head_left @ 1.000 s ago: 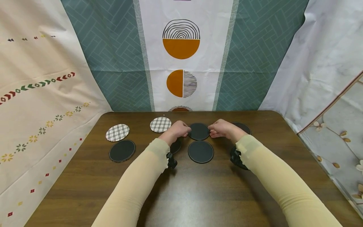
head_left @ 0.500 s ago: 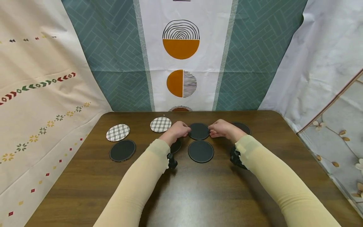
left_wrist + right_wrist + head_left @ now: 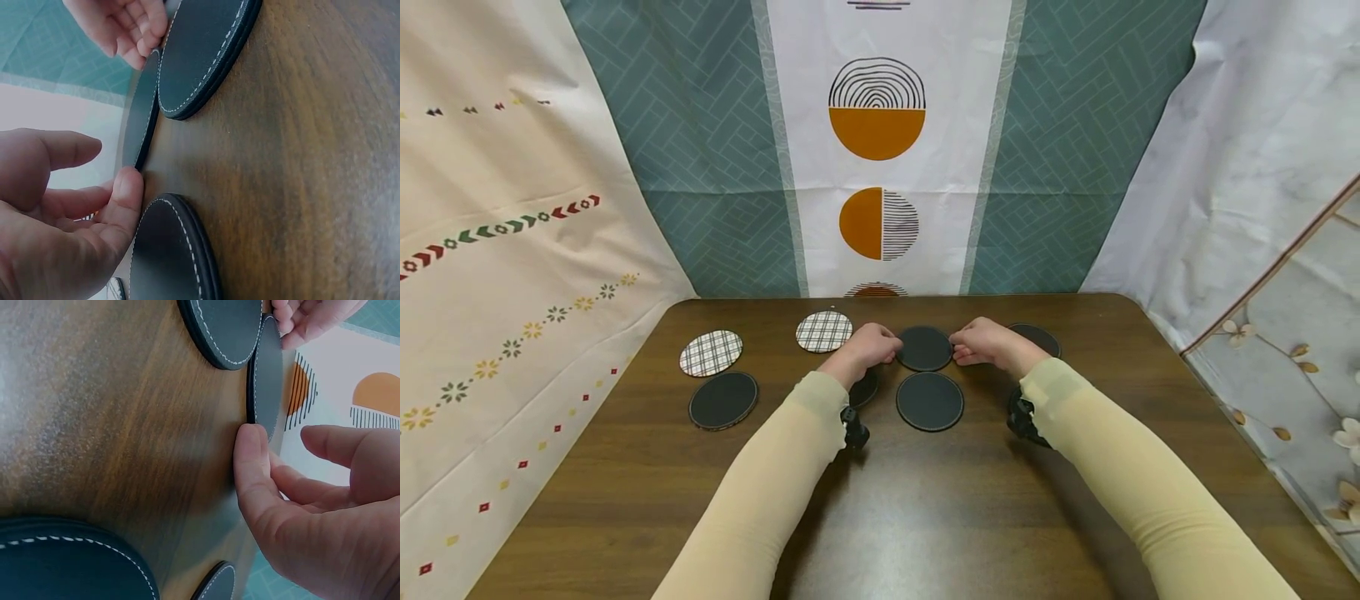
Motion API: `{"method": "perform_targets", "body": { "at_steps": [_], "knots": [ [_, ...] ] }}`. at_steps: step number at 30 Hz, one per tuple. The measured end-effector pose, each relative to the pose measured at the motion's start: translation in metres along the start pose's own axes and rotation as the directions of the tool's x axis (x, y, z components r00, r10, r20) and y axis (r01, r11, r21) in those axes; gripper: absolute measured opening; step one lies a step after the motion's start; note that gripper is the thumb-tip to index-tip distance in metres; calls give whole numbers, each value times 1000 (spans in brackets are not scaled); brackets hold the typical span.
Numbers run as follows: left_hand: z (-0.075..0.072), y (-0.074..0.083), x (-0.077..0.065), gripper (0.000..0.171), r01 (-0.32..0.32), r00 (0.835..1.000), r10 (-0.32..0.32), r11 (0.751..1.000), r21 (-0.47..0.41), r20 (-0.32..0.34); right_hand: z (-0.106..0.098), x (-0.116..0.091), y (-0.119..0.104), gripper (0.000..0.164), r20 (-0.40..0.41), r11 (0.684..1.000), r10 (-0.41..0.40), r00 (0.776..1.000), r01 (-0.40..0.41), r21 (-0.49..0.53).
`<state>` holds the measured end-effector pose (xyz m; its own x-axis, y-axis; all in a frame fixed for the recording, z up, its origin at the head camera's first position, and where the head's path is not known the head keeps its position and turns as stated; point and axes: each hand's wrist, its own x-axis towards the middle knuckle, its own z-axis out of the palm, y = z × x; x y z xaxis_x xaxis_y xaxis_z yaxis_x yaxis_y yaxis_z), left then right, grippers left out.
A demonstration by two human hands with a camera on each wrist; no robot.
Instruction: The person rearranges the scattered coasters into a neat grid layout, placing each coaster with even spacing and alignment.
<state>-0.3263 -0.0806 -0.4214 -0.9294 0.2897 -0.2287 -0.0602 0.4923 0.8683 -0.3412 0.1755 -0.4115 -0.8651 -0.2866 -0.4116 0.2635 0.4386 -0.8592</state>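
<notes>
Two round black coasters with pale stitching lie at the table's middle, the far one [image 3: 925, 348] almost touching the near one [image 3: 929, 402]. My left hand [image 3: 868, 346] is at the far coaster's left edge, and my right hand [image 3: 988, 343] is at its right edge. In the left wrist view, a left fingertip touches the end of that coaster [image 3: 140, 119], while another finger stands apart from it. The right wrist view has a right fingertip against the opposite end of the same coaster [image 3: 269, 375], again with a gap between the digits. Neither hand pinches it.
Another black coaster [image 3: 863, 389] lies partly under my left wrist. Two more, a far-right coaster [image 3: 1037, 337] and one under my right wrist, are partly hidden. On the left are a black coaster [image 3: 723, 401] and two checked white coasters [image 3: 711, 353]. Curtains hang behind the wooden table [image 3: 880, 517].
Both hands stay at the sides of the far middle coaster, and the coasters keep their places. The head view has shifted very slightly.
</notes>
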Motion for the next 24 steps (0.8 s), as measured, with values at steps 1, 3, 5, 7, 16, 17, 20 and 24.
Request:
{"method": "perform_targets", "body": {
  "at_steps": [1,3,5,7,16,17,20,24],
  "knots": [
    [0,0,0,33,-3,1000,3,1000,-2,2,-1,0,1,50,2,1000,-4,1000,4,3],
    [1,0,0,32,-7,1000,7,1000,-5,-1,-3,1,4,50,11,1000,-18,1000,18,17],
    [1,0,0,29,-9,1000,9,1000,-12,-14,-5,3,7,50,20,999,-34,999,34,31],
    [1,0,0,25,-9,1000,9,1000,-22,-25,-4,2,8,51,16,998,-41,999,40,43],
    [-2,10,-4,36,-27,991,48,986,163,-128,-2,-30,1,51,-73,995,-87,994,83,-50],
    [-3,12,-5,35,-28,989,55,982,185,-140,-3,-34,1,52,-75,994,-94,993,89,-63],
    [-3,20,-11,24,-47,982,82,978,202,-168,-9,-46,2,52,-81,991,-108,991,101,-87],
    [0,29,-22,40,-73,979,106,980,185,-174,-18,-60,6,52,-79,982,-144,986,133,-130]
  ]
}}
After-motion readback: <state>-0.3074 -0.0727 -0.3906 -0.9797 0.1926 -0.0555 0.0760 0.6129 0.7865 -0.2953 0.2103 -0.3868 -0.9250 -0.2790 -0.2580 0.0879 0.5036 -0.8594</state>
